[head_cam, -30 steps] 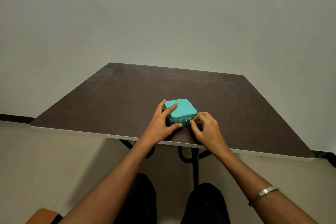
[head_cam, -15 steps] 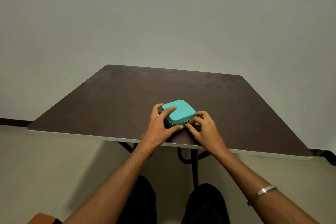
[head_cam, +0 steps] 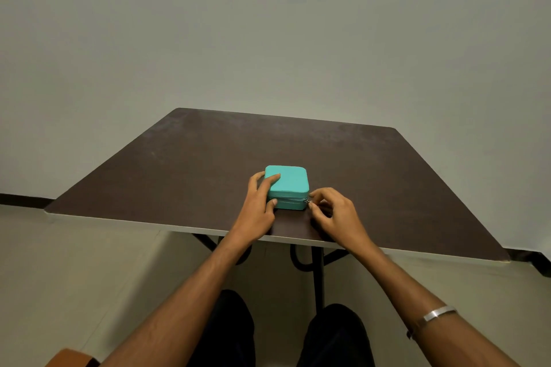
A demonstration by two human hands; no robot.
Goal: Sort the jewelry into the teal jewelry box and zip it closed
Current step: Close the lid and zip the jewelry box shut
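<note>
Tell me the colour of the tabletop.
Dark brown tabletop, with a pale edge, in the head view.

The left hand (head_cam: 258, 204) lies with fingers spread and nearly straight, thumb forward, while the right hand (head_cam: 337, 216) curls thumb and forefinger into a pinch, both forearms outstretched.
</note>
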